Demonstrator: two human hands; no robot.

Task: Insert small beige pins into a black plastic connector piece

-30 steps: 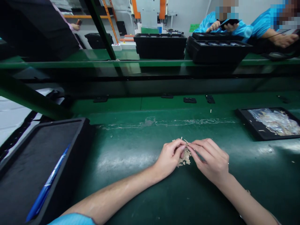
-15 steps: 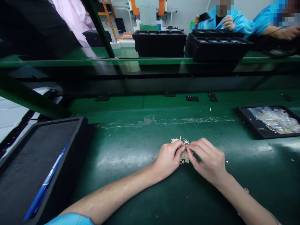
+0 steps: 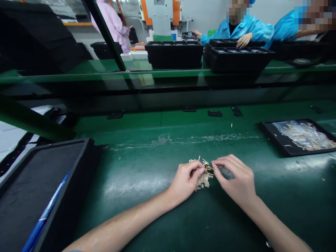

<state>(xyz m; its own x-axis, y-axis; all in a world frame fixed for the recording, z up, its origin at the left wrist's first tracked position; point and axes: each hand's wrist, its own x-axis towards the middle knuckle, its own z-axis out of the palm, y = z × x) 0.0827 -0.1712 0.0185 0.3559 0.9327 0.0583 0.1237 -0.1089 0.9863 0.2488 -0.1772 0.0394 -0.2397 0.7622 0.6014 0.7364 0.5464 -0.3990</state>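
Note:
A pile of small pale beige strips and bits point(image 3: 204, 180) lies on the green tabletop. Over its left side is my left hand point(image 3: 187, 180), thumb and forefinger pinched on a small dark and yellow piece point(image 3: 208, 168) that pokes out past the fingertips. My right hand point(image 3: 236, 178) hovers just to the right of the pile. Its thumb and forefinger tips meet in a pinch close to that piece; anything between them is too small to make out.
On the right stands a black tray point(image 3: 285, 148) with a clear plastic bag and loose beige bits. A black foam tray point(image 3: 15, 175) with a blue pen-like stick point(image 3: 47, 213) is at left. Several flat black parts point(image 3: 215, 113) lie behind. Co-workers point(image 3: 236, 28) handle black boxes point(image 3: 174, 56) beyond.
My right hand has drawn a little away to the right from my left fingertips, uncovering the dark and yellow piece. Across the bench, a co-worker's hands have lowered to the boxes.

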